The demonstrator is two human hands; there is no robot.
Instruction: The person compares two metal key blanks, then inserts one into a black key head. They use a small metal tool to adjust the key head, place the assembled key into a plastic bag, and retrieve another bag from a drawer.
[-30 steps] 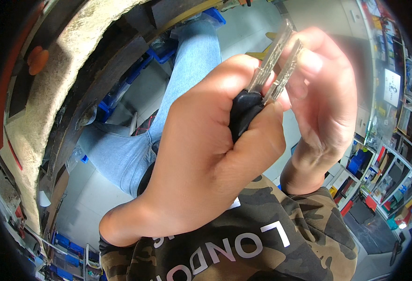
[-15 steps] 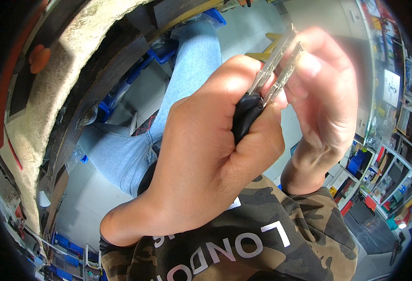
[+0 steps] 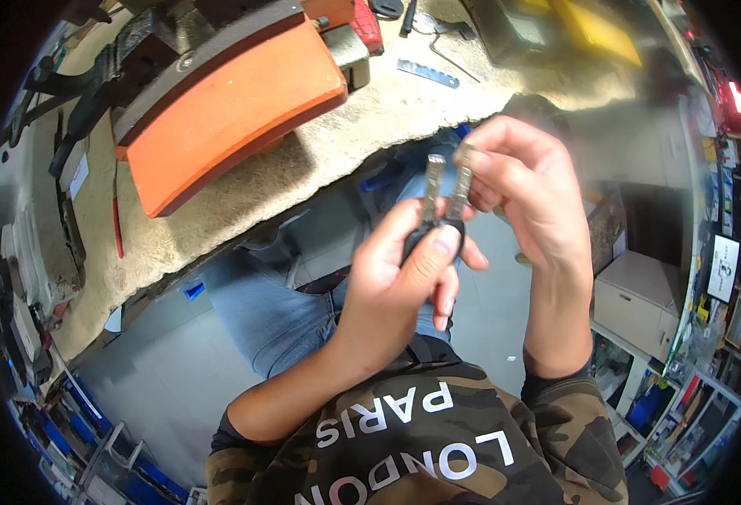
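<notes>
Two keys with black heads are held side by side in my left hand, thumb pressed over the heads. Their long silver blades point up, away from me, with a narrow gap between them. The left key blade stands free at its tip. My right hand pinches the tip of the right key blade between thumb and forefinger. Both hands are in the air in front of my chest, just off the workbench edge. The fine cuts on the blades are too blurred to make out.
A worn workbench runs across the top left. On it stand an orange and grey machine, a notched metal strip, a bent thin rod and a slim red tool. A yellow object lies far right. A cream cabinet stands at right.
My view has swung up, bringing the bench top and orange machine into sight. Both hands appear smaller and farther from the camera. The keys now stand more upright, still in my left hand.
</notes>
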